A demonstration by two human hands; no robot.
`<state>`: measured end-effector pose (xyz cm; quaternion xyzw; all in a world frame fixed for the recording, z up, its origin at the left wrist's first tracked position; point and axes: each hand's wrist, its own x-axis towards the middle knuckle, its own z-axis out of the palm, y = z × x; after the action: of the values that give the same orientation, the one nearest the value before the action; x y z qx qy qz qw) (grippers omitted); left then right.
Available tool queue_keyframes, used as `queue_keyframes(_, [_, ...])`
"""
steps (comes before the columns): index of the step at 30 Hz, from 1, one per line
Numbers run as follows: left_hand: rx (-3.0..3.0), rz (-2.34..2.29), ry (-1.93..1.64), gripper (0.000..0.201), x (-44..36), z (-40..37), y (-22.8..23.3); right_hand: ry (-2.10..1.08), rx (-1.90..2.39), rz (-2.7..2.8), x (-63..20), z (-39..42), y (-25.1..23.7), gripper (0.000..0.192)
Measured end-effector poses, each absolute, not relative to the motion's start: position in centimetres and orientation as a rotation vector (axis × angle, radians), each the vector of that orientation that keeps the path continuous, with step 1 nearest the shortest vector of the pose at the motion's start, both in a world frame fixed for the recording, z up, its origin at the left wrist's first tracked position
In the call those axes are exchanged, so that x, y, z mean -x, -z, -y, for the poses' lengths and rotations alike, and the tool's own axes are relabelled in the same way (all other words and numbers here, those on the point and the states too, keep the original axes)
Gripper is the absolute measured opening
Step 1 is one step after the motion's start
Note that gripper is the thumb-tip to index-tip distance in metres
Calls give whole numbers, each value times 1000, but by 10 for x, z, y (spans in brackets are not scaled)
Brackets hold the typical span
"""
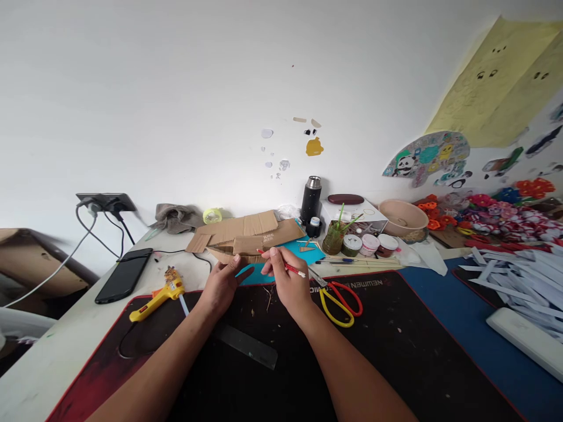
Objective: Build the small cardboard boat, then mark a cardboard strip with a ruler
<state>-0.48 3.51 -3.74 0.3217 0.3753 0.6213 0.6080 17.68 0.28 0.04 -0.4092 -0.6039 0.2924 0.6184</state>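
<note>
At centre frame, the right hand [288,281] pinches a red pencil [284,266], its length running left-to-right; the left hand [222,284], fingers closed, grips cardboard [229,256] just left of it.

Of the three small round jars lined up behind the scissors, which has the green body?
The leftmost jar, beside the glass holding green shoots. The middle jar is pink and the right jar dark red.
</note>
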Motion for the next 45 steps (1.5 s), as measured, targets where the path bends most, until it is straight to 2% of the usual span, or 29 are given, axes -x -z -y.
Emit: queue_keyframes(45, [-718, -857, -1461, 57, 7, -37, 41, -662, 969, 1453, -177, 0, -4, 53])
